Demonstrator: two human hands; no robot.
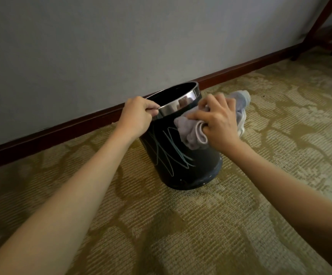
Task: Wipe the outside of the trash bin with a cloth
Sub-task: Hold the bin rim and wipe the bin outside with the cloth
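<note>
While the left hand (136, 116) grips the chrome rim (178, 105), the right hand (218, 124) presses a bunched cloth (191, 132) high on the trash bin (181, 165), standing on carpet (181, 225) near the wall (101, 46). Teal scribbles (167, 151) remain lower left; wiping appears barely begun.

No text, label, brand, number or sign is showing in a readable way anywhere in the view. The dark trash bin (183, 155) is carrying only loose light blue scribble lines (169, 149) on its side, and these are not forming any letters or digits. Its shiny metal rim band (178, 105) is showing only reflections, no writing.
</note>
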